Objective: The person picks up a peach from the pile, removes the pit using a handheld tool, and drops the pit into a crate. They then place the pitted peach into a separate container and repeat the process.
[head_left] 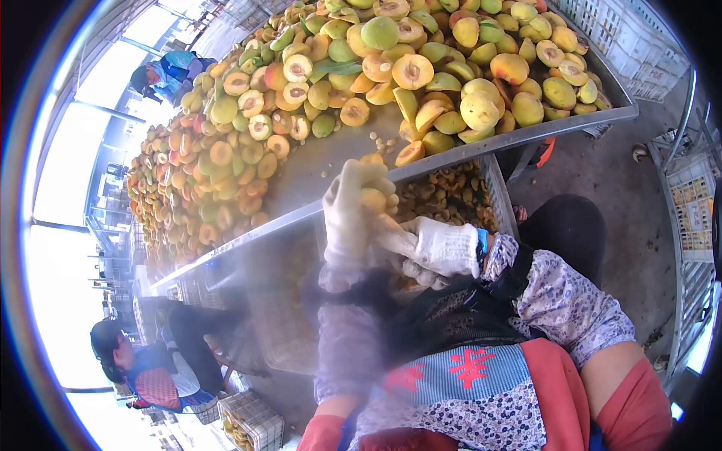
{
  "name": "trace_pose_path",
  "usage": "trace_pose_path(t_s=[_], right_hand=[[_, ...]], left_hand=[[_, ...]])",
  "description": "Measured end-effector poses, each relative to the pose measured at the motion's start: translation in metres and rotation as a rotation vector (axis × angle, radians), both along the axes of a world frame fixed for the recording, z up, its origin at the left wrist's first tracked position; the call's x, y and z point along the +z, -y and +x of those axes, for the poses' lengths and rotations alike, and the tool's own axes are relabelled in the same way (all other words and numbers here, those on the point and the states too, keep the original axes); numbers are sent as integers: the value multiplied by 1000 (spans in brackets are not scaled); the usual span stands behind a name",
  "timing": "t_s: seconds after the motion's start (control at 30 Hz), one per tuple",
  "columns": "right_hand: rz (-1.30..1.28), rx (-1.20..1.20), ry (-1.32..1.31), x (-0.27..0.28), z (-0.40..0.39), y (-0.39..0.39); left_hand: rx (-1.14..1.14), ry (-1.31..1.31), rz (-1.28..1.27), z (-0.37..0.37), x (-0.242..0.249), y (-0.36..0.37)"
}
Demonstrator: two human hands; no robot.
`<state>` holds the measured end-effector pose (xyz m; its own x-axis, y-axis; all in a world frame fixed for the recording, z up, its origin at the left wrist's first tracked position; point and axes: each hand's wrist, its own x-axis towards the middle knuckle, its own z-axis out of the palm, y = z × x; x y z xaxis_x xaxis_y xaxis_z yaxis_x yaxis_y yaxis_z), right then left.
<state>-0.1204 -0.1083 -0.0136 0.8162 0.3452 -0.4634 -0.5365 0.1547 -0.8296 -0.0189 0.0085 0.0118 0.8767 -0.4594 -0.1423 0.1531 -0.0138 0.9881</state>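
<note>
My left hand, in a white glove, is raised in front of the table edge and closed around a yellow-orange peach. My right hand, also gloved in white, sits just right of and below it, fingers curled around a pale tool whose tip meets the peach. The tool's shape is too blurred to make out. Both hands hover over a wire crate holding peach pieces, beneath the metal table.
The table carries a big heap of whole and halved peaches with loose pits near the edge. One seated person works at lower left, another at the table's far end. White crates stand at upper right; another crate sits below.
</note>
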Motion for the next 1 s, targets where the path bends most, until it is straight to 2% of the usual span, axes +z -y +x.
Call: trace_pose_path(t_s=[0.03, 0.07, 0.1, 0.17, 0.23, 0.27, 0.3, 0.4, 0.43, 0.47, 0.53, 0.57, 0.63, 0.67, 0.7, 0.73, 0.77, 0.83, 0.87, 0.9, 0.97, 1.0], right_hand=[[196, 33, -174, 3, 0, 0], [471, 45, -255, 2, -3, -4], [470, 47, -251, 3, -3, -3], [560, 56, -237, 2, -7, 0], [645, 74, -249, -11, -6, -3], [728, 50, -279, -13, -7, -7], [810, 27, -308, -13, -7, -9], [830, 36, -363, -5, -10, -4], [830, 36, -367, -3, -11, -3], [604, 35, -319, 1, -10, -1], [201, 19, -240, 11, -11, 2], [198, 20, -241, 11, -10, 2], [286, 16, -265, 6, -10, 4], [284, 16, -265, -2, -8, 5], [461, 91, -260, -9, -2, 7], [638, 167, -252, -13, 2, 8], [636, 167, -249, -17, 1, 4], [16, -71, 98, -14, -5, -12], [-130, -136, 350, -25, -3, -17], [-130, -135, 351, -23, -3, -16], [-143, -56, 278, -16, -5, -12], [-144, -54, 279, -10, -8, -10]], left_hand=[[2, -1, -1, -3, -3, -1], [-9, -81, -158, -5, -8, -3], [-21, -158, -316, -5, -12, -5], [-41, -126, -291, 1, -18, -6], [-21, -63, -166, 3, -13, -1], [-31, 107, -17, 3, -12, 2], [-30, 108, -18, 2, -11, 2], [-26, 138, -43, 2, -11, 2], [-106, 44, -15, 6, -10, -1], [-187, -48, 13, 9, -9, -2], [-195, -117, 77, 7, 0, 0], [-203, -188, 142, 6, 2, 0], [-190, -161, 131, 5, -7, 0], [-145, -159, -61, 2, -15, 0], [-100, -153, -255, -2, -14, 3], [-2, -307, -310, -6, -7, 7], [-3, -304, -311, -7, -7, 8], [60, -438, -560, -9, -10, 8], [28, -377, -544, -7, -14, 5], [29, -376, -544, -2, -21, -1], [-229, 113, -272, 7, -30, -12], [-227, 115, -272, 3, -26, -11]])
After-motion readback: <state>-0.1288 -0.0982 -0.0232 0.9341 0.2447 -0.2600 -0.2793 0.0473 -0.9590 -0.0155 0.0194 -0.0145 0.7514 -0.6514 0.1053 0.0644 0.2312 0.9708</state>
